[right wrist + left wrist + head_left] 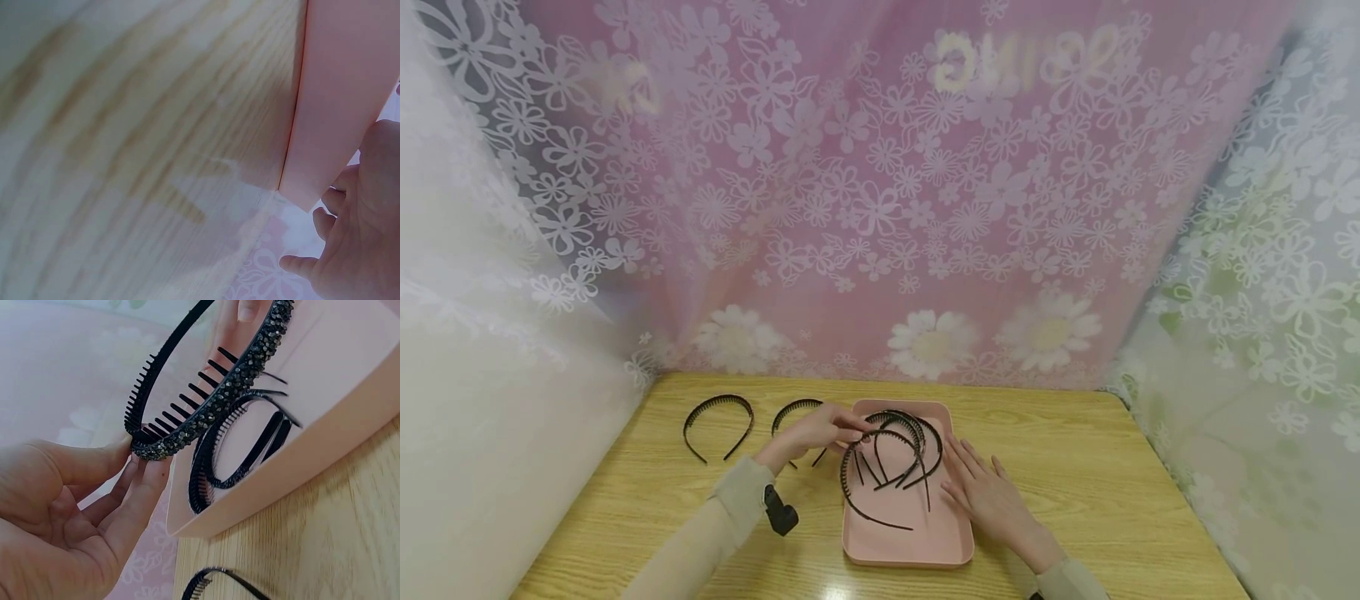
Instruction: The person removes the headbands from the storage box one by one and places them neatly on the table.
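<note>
My left hand point(811, 432) pinches a black toothed headband point(240, 381) between thumb and fingers. Dark, glittering beads cover its outer face, and comb teeth line the inside. The band hangs tilted over the pink tray point(910, 552). Several more black headbands point(940, 450) lie overlapping toward the tray's far end; the held one partly hides them. At the tray's right side is my right hand point(992, 500), its fingers extended against the rim. From the right wrist, its fingers are seen beside the tray's outer wall point(344, 81).
Left of the tray, two black headbands lie on the wooden table point(1060, 442): one at far left point(718, 398), another point(797, 404) partly behind my left hand. A pink floral curtain point(850, 208) hangs behind, with pale floral sheets on both sides.
</note>
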The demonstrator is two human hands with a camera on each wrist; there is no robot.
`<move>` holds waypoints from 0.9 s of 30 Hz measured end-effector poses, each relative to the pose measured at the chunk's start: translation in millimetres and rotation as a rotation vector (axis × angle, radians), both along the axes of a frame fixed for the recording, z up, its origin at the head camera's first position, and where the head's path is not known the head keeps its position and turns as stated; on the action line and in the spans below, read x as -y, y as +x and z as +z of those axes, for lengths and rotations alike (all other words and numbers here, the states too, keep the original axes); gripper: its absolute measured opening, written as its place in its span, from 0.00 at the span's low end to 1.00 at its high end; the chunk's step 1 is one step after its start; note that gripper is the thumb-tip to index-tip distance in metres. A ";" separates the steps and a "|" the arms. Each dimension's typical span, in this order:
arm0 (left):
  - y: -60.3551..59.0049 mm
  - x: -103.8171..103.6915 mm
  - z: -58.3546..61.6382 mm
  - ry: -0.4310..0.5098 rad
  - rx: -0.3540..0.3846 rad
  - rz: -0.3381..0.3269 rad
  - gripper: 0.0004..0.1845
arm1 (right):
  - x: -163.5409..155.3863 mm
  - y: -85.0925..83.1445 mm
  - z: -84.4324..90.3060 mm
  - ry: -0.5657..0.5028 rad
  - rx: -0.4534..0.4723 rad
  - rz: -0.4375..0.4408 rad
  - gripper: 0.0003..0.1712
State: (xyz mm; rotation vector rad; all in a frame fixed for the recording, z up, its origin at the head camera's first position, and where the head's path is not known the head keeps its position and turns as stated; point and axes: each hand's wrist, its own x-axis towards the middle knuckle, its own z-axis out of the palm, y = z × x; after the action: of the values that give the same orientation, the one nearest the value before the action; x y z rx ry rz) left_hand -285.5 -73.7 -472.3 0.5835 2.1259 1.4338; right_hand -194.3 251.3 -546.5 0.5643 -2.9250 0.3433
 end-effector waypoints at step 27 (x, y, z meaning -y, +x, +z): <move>1.7 80.3 -14.8 0.017 0.022 0.054 0.19 | 0.9 0.2 2.3 -0.002 -0.007 0.008 0.38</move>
State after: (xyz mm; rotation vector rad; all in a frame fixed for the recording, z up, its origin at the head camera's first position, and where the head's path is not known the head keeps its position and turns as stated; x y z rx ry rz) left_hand -283.8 -154.0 -487.1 0.5183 2.1292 1.4826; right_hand -194.1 250.4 -544.2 0.5765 -2.9157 0.3439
